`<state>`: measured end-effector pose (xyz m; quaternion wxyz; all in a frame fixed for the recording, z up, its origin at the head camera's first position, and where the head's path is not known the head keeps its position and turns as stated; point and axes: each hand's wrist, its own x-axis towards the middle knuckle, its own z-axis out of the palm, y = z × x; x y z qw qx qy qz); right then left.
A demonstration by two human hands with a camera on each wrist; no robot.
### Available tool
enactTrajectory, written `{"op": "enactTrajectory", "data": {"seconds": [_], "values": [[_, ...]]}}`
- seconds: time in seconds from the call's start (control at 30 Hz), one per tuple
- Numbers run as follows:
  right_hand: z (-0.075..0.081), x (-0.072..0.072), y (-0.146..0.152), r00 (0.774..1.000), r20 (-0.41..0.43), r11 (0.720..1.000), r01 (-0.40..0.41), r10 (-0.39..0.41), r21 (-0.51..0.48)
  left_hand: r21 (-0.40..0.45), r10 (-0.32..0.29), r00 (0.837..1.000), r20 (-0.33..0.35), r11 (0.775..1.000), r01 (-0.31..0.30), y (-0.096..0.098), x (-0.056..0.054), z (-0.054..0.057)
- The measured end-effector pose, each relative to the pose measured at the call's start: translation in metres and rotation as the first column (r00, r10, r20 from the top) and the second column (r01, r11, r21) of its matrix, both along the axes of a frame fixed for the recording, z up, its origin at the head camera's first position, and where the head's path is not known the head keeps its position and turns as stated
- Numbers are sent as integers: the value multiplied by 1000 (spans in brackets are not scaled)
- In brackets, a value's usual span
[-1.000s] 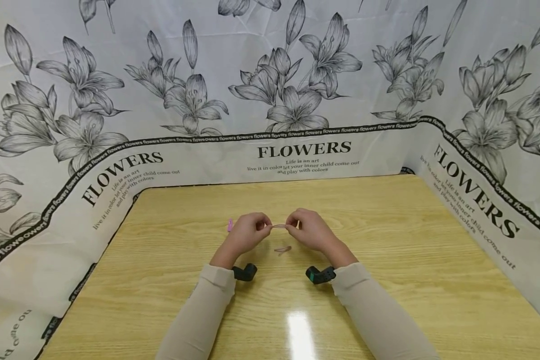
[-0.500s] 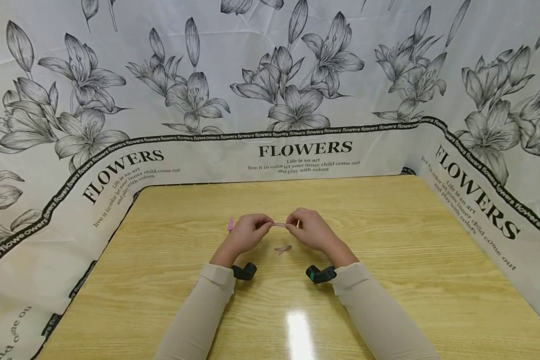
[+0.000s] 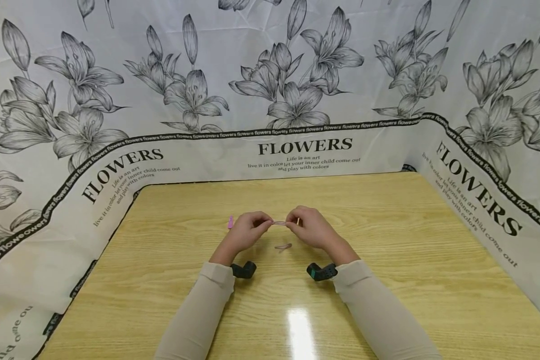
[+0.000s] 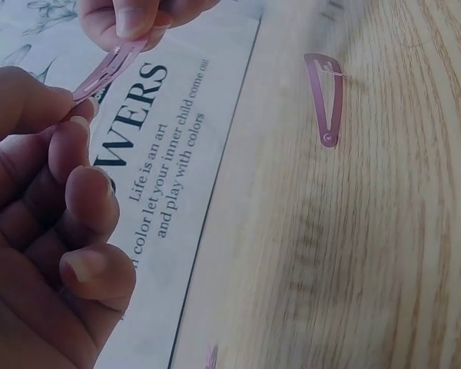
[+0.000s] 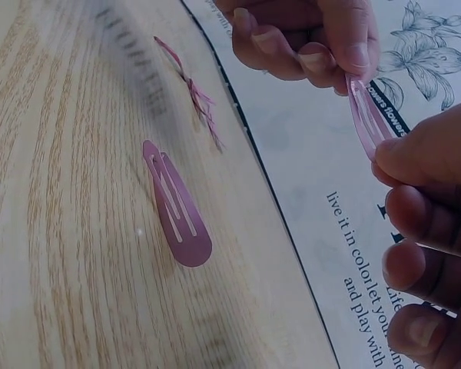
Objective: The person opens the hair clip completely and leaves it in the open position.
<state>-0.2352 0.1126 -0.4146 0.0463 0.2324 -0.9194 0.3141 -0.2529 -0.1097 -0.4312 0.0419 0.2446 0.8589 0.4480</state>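
Thumb and fingers of my left hand [image 3: 246, 232] pinch one end of a pink snap hair clip [image 5: 359, 115]. My right hand [image 3: 312, 228] pinches its other end, so the clip spans the gap between the two hands, raised above the table. Part of each end is hidden under the fingertips. A second pink snap hair clip [image 5: 190, 247] lies on the table below the hands, its prong lifted a little away from the frame in the right wrist view. The other fingers of both hands are loosely curled.
Beyond the left hand, a small bundle of pink threads [image 5: 190, 88] lies on the wood-grain table [image 3: 387, 280]. A white cloth [image 3: 207, 165] printed with flowers and lettering surrounds the back and sides. Each wrist wears a black camera mount [image 3: 244, 270].
Both hands keep their pinch on the hair clip and hardly move. The head view shifts very slightly; the second clip stays on the table.
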Motion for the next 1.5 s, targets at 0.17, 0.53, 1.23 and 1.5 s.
{"op": "enactTrajectory", "data": {"seconds": [0.17, 0.53, 1.23, 1.5], "values": [[1, 0, 0, 1000, -15, 1000, -12, 12, -1, 30, 27, 1000, 11, 999, -27, 0, 0, 0], [0, 1, -1, 1000, -3, 1000, -13, 13, -1, 60, 41, 999, 36, 997, -43, -1, 0, -1], [7, 2, -1, 999, 7, 995, -32, 33, -90, 461, -25, 972, 235, 883, -88, 3, -1, -5], [10, 3, -2, 999, 16, 992, -36, 38, -124, 538, -68, 961, 269, 838, -91, 4, 0, -5]]}}
